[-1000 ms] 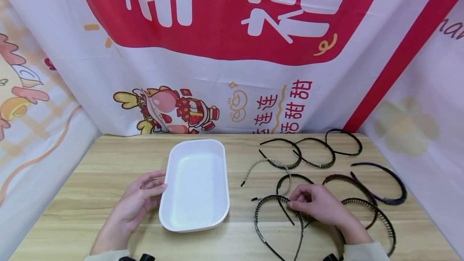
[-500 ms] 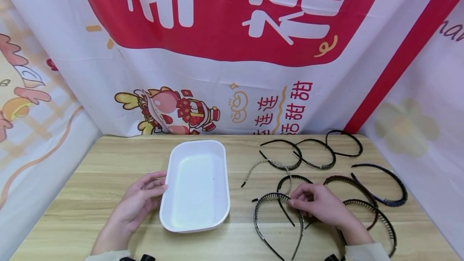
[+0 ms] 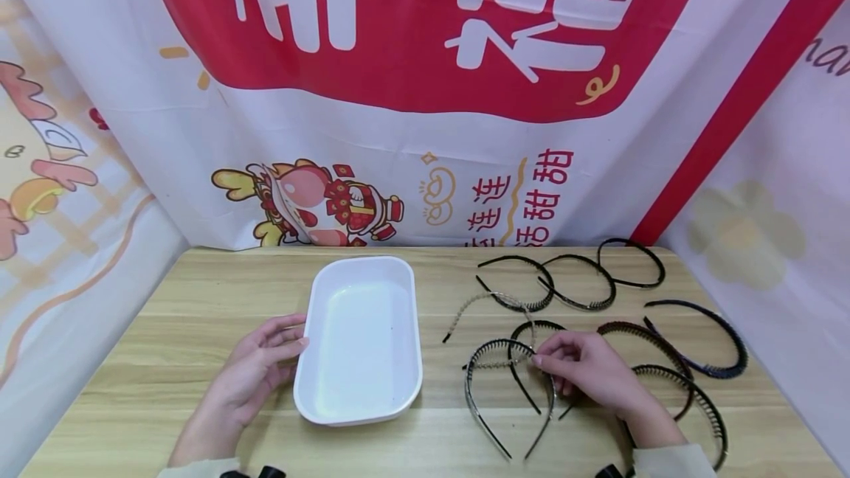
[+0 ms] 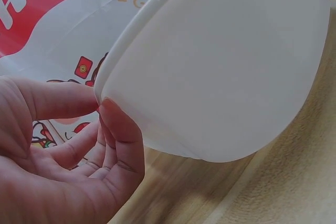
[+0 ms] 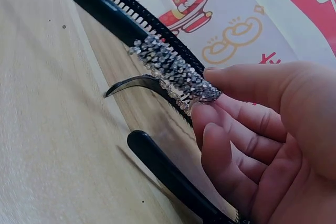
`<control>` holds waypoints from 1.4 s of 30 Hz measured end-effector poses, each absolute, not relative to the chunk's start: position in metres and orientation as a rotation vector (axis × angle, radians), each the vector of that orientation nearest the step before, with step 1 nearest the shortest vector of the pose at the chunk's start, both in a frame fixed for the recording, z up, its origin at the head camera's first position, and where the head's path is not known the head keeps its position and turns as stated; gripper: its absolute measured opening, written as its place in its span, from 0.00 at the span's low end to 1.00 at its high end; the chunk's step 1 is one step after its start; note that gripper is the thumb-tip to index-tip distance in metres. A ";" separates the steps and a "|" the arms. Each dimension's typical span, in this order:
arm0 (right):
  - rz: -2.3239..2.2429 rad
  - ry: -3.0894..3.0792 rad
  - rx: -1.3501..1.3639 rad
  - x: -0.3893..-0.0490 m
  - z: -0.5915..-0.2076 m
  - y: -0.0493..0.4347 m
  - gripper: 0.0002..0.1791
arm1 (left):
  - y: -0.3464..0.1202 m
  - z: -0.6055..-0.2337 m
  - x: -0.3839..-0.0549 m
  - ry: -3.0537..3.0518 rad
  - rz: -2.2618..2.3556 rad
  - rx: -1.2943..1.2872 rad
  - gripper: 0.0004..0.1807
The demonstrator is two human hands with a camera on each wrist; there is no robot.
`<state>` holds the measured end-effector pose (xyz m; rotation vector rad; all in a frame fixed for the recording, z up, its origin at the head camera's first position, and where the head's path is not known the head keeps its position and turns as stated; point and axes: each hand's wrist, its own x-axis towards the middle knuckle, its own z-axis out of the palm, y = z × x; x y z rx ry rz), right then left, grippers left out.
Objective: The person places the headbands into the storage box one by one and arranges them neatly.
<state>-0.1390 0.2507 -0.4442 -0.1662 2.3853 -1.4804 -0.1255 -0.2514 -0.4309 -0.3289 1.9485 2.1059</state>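
At the left, my left hand [image 3: 255,364] holds the side of a white rectangular plastic basin [image 3: 305,404], with thumb and fingertips pinching its rim [image 4: 123,43] in the left wrist view. My right hand [image 3: 591,371] pinches a black toothed headband [image 3: 469,382] on one side of its arch. In the right wrist view, the thumb and fingertips grip it at the end of a silvery glitter-covered stretch [image 5: 168,64]. It appears raised off the table, its two ends pointing toward me. Behind it lie a beaded headband [image 3: 458,312] and another black headband [image 3: 524,389], partly hidden.
Several more dark headbands lie on the wooden table [image 3: 199,301] at the right: a pair of overlapping ones [image 3: 600,297] at the back, a navy one [image 3: 730,367] at the far right, and a brown one [image 3: 654,334] beside my right hand. Printed cloth [image 3: 398,146] hangs behind.
The held headband has moved slightly up and away from me, and its lower ends now show whole. My right hand has shifted a little with it. The left hand and basin stay put.
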 end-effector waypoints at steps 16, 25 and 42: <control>-1.601 2.437 0.018 -0.138 -0.435 0.242 0.18 | -0.248 -0.431 -0.124 1.931 2.141 -0.327 0.23; -1.725 2.402 0.121 -0.144 -0.427 0.229 0.21 | -0.248 -0.429 -0.123 1.957 2.136 -0.335 0.27; -1.815 2.329 0.128 -0.156 -0.410 0.192 0.19 | -0.248 -0.429 -0.121 1.964 2.130 -0.347 0.29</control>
